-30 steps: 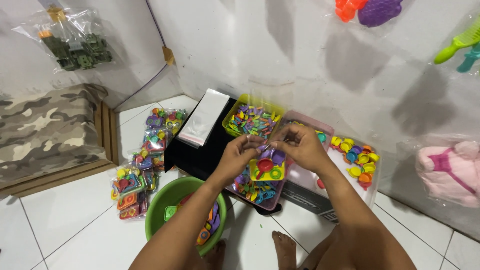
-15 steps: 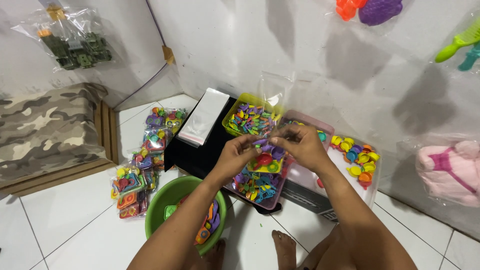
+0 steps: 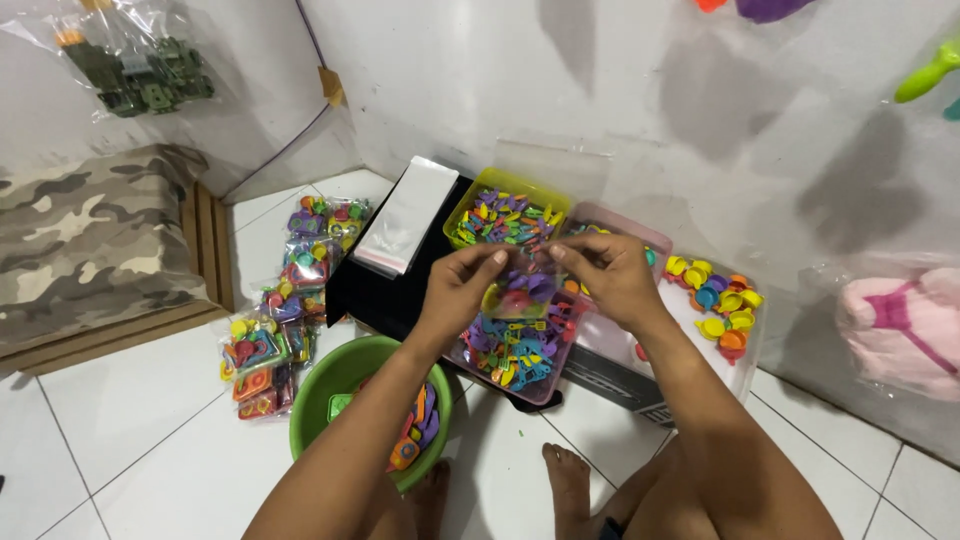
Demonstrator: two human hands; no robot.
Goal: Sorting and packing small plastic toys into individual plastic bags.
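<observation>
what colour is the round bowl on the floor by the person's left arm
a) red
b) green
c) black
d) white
b: the bowl on the white tiles beside the left arm has a bright green rim and wall, with a few coloured toy pieces inside.

white tiled floor (image 3: pixel 130 440) | green basin (image 3: pixel 325 385) | filled toy packets (image 3: pixel 275 330) | black box (image 3: pixel 385 290)

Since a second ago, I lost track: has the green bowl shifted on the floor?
No. The green bowl sits in the same spot beside the packets on the floor and below the black box.
</observation>
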